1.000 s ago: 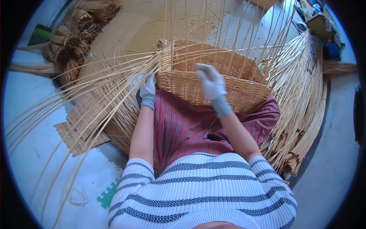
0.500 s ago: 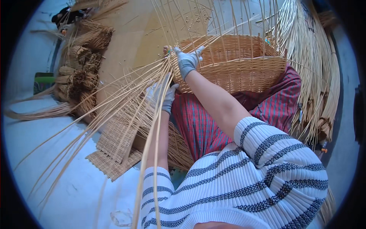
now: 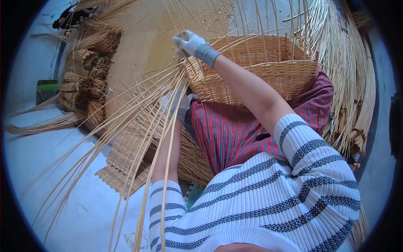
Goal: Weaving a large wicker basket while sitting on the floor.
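The woven basket (image 3: 256, 80), with tall upright reeds, rests on a red striped cloth (image 3: 218, 134) over my lap. My gloved left hand (image 3: 182, 105) grips the basket's lower left corner, partly hidden behind long loose reeds (image 3: 130, 122) that fan out from that end. My gloved right hand (image 3: 191, 44) is raised above the same left end, its fingers curled; what they hold, if anything, is hard to make out.
Reed bundles (image 3: 84, 80) lie along the left, with small woven mats (image 3: 124, 168) nearer me. A large pale reed bundle (image 3: 344, 71) stands at the right. A yellowish board (image 3: 142, 38) with scattered offcuts lies beyond the basket.
My right hand first crossed from the basket's front to its left end, then rose and moved away from me. The view has shifted; my left hand stays at the left corner.
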`<state>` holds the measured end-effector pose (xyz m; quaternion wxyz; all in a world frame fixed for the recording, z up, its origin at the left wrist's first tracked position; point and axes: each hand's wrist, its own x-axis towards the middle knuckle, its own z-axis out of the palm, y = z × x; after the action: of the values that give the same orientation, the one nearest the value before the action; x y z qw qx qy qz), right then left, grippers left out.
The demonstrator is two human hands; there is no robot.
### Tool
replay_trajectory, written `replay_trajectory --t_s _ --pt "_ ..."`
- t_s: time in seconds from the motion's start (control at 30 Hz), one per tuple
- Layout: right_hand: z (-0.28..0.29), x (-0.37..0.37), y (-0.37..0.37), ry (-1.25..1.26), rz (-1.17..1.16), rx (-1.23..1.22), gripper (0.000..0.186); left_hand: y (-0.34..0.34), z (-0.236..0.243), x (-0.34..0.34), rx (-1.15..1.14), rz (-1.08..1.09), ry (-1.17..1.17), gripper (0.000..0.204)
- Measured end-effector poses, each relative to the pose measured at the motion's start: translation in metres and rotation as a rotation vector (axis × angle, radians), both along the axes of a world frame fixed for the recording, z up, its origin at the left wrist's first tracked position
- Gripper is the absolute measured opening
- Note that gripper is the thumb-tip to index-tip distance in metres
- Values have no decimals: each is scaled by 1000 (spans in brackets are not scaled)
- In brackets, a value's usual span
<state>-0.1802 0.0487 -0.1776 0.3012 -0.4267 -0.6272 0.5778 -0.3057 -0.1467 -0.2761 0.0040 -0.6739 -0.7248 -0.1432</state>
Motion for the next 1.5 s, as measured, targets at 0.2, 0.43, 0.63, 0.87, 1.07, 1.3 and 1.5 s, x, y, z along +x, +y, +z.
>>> replay_trajectory --t_s 0.2,0.43,0.63,0.87,1.07,1.3,1.5 --pt "40 -19 -20 949 -264 299 35 0 -15 -24 10 -3 -236 75" --pt "-89 136 -80 940 50 -271 28 13 9 -9 -101 -76 -78 80" --pt "-91 192 -84 635 -402 -324 13 3 22 49 16 79 -297 35" --pt "-89 190 -99 469 -546 -306 12 70 29 65 -440 242 -1366 42" --pt "-32 97 44 -290 -324 1063 55 85 31 128 -175 337 -1424 24" --pt "-86 204 -55 421 -291 30 30 74 8 96 -157 243 -1486 32" --pt "-77 215 -84 378 -418 105 15 96 24 117 -49 474 -1513 49"
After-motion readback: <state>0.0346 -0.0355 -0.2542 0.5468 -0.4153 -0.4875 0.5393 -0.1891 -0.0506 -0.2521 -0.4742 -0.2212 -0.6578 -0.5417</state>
